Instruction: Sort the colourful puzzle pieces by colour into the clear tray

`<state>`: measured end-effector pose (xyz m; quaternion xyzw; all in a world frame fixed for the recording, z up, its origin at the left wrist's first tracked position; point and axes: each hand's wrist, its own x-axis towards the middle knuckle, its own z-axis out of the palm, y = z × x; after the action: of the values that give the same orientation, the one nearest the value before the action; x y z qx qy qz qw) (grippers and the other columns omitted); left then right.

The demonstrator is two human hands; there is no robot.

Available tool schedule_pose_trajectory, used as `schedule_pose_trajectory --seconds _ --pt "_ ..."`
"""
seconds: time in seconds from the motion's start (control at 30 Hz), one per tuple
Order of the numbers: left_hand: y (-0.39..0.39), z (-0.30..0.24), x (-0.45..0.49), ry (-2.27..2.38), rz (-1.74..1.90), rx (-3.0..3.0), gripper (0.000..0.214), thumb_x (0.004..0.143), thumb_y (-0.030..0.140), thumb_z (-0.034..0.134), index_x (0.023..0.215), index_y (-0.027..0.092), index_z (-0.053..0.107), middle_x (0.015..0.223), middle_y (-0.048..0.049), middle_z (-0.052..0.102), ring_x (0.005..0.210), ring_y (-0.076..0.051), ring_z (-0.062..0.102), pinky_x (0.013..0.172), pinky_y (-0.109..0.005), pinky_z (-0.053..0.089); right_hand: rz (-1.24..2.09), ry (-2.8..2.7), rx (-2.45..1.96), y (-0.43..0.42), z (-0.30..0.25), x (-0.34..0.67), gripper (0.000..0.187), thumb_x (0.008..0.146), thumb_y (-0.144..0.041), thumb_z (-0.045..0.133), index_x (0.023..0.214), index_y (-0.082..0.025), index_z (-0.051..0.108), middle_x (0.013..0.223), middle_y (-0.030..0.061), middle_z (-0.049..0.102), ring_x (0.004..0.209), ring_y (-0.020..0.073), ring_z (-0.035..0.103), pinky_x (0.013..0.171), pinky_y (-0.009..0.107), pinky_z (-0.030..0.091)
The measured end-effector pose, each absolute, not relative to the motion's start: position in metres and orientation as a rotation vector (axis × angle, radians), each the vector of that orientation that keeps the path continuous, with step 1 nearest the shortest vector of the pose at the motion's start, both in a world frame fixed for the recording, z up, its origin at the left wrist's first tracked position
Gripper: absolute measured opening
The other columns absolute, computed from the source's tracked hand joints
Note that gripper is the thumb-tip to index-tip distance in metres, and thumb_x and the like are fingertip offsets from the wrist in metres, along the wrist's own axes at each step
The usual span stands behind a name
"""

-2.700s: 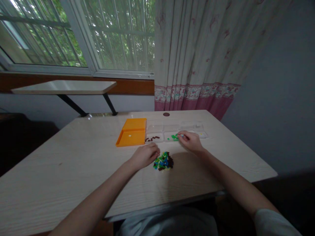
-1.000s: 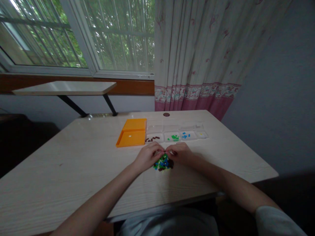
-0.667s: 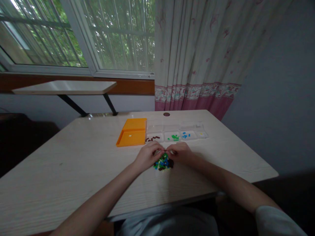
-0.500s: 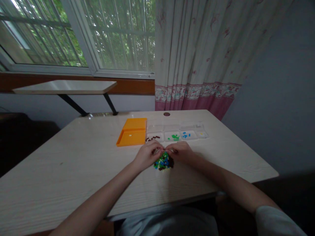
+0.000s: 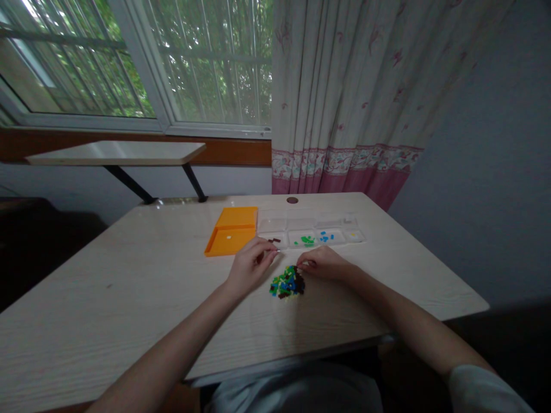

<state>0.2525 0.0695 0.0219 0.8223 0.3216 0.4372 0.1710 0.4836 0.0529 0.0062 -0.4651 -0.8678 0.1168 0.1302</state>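
Note:
A heap of small green, blue, brown and yellow bricks (image 5: 286, 283) lies on the table in front of me. Up and to its left, near the tray's front edge, my left hand (image 5: 251, 264) has thumb and fingers pinched together; a tiny pale glint shows at the tips, too small to name. My right hand (image 5: 326, 264) is also closed in a pinch, its fingertips at the heap's upper right edge beside brown bricks. Whatever it holds is hidden. Behind both hands, a clear compartment tray (image 5: 301, 246) has loose brown, green, blue and yellow bricks sorted by colour.
An open orange case (image 5: 230, 237), with one small white piece (image 5: 228, 237) inside, adjoins the tray's left side. A raised shelf (image 5: 116, 152) stands at the table's back left. The wooden table (image 5: 142, 287) has a round dark cable hole (image 5: 292, 200) near its far edge.
My hands, which met above the heap, have come apart. The left has moved left towards the tray, and the right has shifted slightly right. More of the heap's top shows.

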Motion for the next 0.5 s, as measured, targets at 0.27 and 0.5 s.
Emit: schedule_pose_trajectory --seconds 0.27,0.5 --pt "0.076 0.021 0.248 0.970 1.269 2.343 0.016 0.083 0.027 0.049 0.082 0.016 0.060 0.079 -0.0054 0.059 0.066 -0.011 0.051 0.054 -0.020 0.041 0.337 -2.503 -1.374 0.054 0.002 0.483 0.018 0.080 -0.029 0.052 0.090 -0.023 0.067 0.060 -0.0019 0.061 0.055 0.0097 0.053 0.052 0.018 0.031" --pt "0.099 0.009 0.241 1.374 1.156 2.413 0.020 0.084 0.031 0.047 0.082 0.018 0.061 0.082 -0.0037 0.060 0.067 -0.014 0.054 0.061 -0.024 0.041 0.334 -2.572 -1.253 0.053 0.003 0.483 0.020 0.080 -0.025 0.052 0.095 -0.025 0.065 0.067 -0.0024 0.064 0.058 0.0099 0.054 0.057 0.018 0.035"
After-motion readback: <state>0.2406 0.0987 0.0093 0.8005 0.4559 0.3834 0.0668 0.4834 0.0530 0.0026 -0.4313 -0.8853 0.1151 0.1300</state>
